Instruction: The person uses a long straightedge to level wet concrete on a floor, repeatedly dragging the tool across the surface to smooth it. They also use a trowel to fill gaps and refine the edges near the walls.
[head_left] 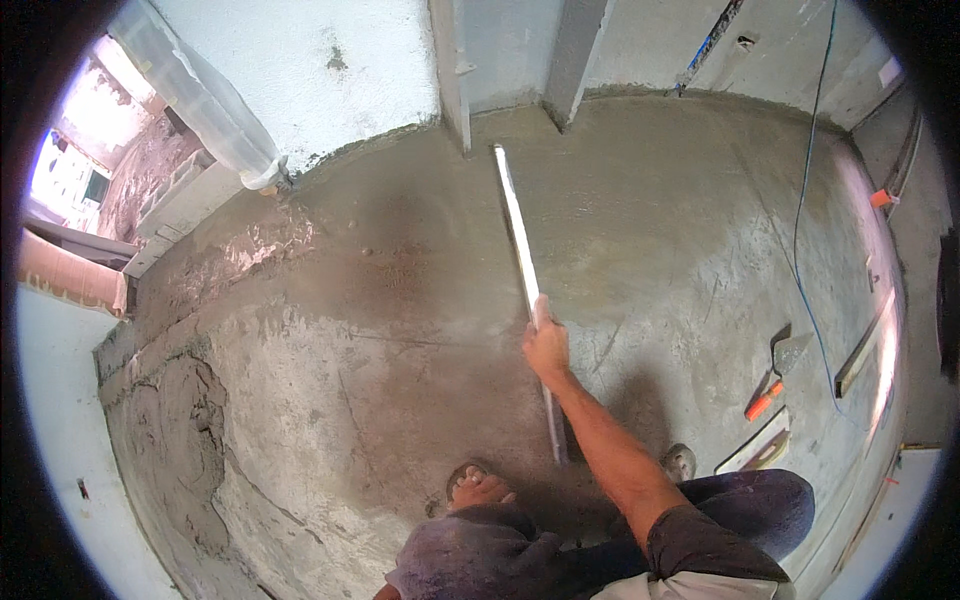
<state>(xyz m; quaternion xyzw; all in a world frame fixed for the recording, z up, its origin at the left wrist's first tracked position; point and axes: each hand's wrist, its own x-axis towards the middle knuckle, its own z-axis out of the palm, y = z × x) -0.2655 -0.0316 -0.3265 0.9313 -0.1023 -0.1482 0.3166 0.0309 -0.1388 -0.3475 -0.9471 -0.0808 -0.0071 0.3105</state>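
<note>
My right hand (546, 350) is closed around a long, narrow metal straightedge (517, 230). The bar runs from near my feet toward the far wall and lies on or just over the floor; which of these, I cannot tell. Smooth, damp grey mortar (400, 215) surrounds its far half, while its near end comes down between my feet. My left hand is out of sight; only a sliver of skin shows at the bottom edge beside my knee.
A pointing trowel (790, 355) with an orange handle, a hand float (755, 442) and a wooden strip (865, 348) lie to the right. A blue-green cable (800, 230) trails down there. Rough mortar (180, 430) lies at left. A plastic-wrapped post (215, 100) stands by the doorway.
</note>
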